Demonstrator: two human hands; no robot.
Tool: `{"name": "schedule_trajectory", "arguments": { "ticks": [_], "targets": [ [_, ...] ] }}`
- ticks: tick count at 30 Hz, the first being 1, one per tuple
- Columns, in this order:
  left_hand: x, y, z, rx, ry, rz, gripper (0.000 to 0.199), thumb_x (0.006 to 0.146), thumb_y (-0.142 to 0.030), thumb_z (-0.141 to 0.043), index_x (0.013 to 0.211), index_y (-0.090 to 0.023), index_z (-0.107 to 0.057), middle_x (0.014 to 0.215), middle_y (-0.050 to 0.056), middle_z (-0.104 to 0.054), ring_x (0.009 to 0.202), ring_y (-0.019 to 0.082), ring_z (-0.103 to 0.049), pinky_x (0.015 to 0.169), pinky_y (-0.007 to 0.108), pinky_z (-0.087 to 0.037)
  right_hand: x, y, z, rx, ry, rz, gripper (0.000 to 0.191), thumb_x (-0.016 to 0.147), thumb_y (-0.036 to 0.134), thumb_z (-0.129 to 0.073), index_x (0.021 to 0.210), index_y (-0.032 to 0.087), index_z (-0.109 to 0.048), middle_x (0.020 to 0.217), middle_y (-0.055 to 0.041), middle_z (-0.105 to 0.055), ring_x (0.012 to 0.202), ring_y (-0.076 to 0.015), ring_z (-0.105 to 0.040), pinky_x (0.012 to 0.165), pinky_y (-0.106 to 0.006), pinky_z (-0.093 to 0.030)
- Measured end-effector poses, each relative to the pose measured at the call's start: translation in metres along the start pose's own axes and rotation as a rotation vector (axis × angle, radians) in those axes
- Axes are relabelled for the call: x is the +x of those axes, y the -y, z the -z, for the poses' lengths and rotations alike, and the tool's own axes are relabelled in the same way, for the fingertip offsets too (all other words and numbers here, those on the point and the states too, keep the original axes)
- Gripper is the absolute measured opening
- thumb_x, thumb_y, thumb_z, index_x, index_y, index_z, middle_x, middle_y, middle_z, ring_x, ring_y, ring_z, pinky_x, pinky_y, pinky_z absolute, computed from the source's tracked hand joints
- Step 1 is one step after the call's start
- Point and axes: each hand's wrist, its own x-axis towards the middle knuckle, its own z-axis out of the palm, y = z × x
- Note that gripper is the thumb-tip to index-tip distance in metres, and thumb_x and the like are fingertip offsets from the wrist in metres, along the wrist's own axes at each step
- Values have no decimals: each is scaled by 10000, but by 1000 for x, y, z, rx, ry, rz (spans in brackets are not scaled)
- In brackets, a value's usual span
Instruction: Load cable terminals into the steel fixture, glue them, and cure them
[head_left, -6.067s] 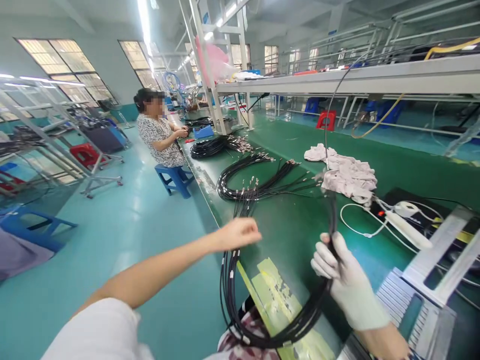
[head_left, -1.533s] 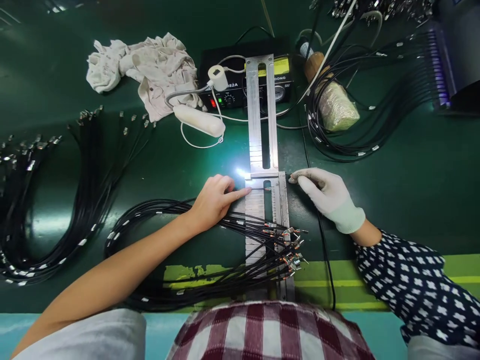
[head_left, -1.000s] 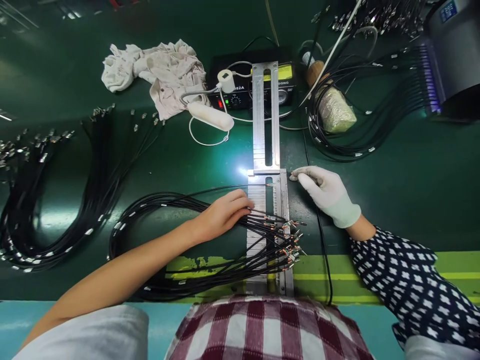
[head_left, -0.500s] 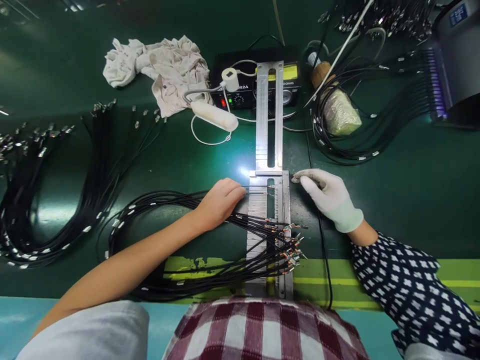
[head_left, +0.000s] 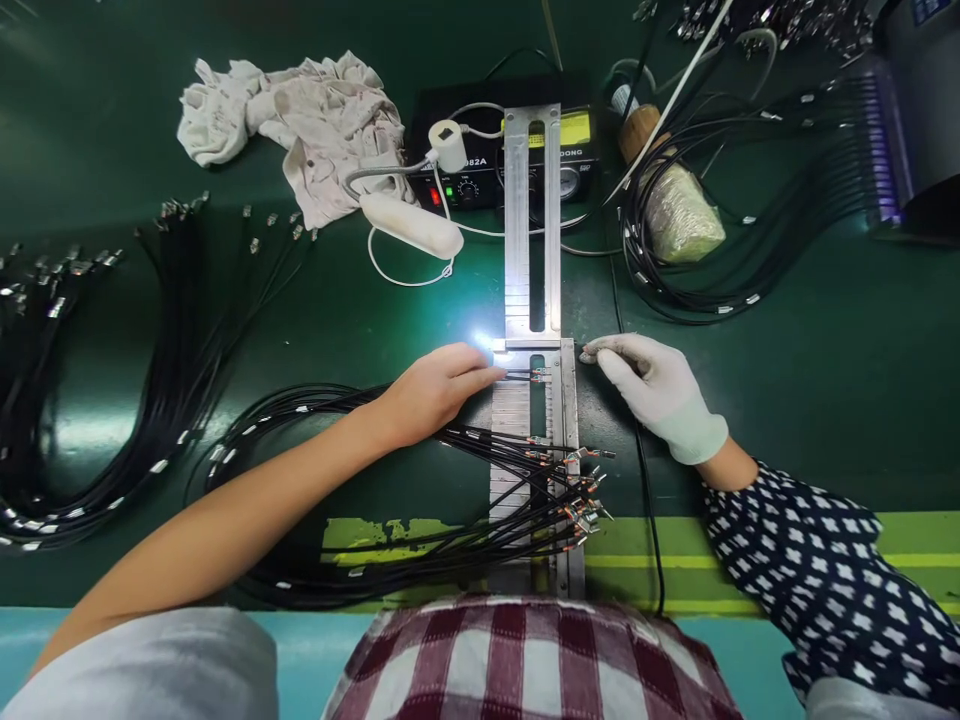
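Note:
My bare left hand (head_left: 442, 392) is closed at the left edge of the slotted metal fixture (head_left: 511, 400), its fingertips on thin black cables (head_left: 521, 376) whose metal ends lie in the fixture's upper slots. Below it, a bundle of black cables (head_left: 480, 540) crosses the fixture, with metal terminals (head_left: 585, 510) at the right side. My right hand (head_left: 656, 390), in a white glove, is just right of the fixture, thumb and forefinger pinched together. What that pinch holds, if anything, is too small to tell.
Behind the fixture stand a black control box (head_left: 480, 175) and a white lamp (head_left: 412, 226). Crumpled cloth (head_left: 322, 120) lies at the back left. More cables (head_left: 172, 340) are on the left, and a wrapped bundle (head_left: 682, 220) is at the back right.
My left hand has shifted slightly right and up along the cables, and their ends now sit closer together in the fixture. My right hand has barely moved. The view has shifted slightly.

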Motion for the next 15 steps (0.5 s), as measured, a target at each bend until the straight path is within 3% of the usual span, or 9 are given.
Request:
{"name": "schedule_trajectory", "arguments": {
  "ticks": [6, 15],
  "targets": [
    [3, 2, 2, -10, 18, -10, 301, 1028, -136, -368, 1185, -165, -623, 973, 70, -662, 844, 163, -590, 737, 269, -495, 0, 1, 1, -14, 0, 11, 207, 978, 332, -548, 986, 247, -737, 1014, -32, -775, 970, -254, -724, 905, -417, -552],
    [-10, -3, -13, -187, -46, 89, 286, 1016, -129, -425, 1229, -177, -609, 1025, 85, -658, 925, 176, -593, 806, 295, -495, 1, 3, 1, -13, 1, 30, 197, 977, 332, -552, 983, 250, -731, 1002, -32, -775, 957, -253, -721, 877, -413, -550]
  ]
}}
